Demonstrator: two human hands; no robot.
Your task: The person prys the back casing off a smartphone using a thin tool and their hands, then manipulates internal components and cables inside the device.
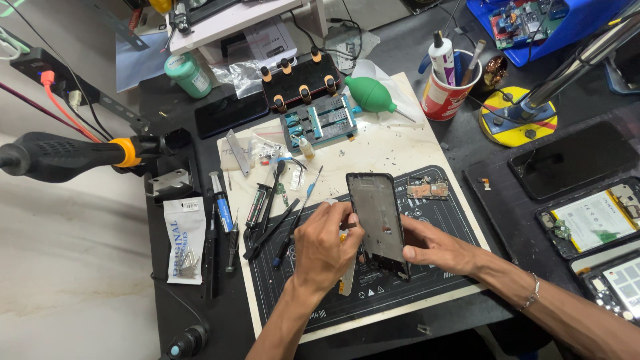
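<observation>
An opened black phone frame (377, 217) stands tilted above the dark work mat (440, 220). My right hand (440, 250) grips its lower right edge from behind. At the frame's left edge my left hand (327, 247) is closed around a thin pale tool (347, 277) whose end sticks out below the palm. A small circuit board (427, 190) lies on the mat just right of the frame's top.
Screwdrivers, tweezers and a syringe (220, 197) lie left of the mat. Behind are a green air blower (368, 93), a red cup of tools (448, 90), a parts holder (319, 120) and a hot-air handle (67, 155). Opened phones (593, 217) rest at right.
</observation>
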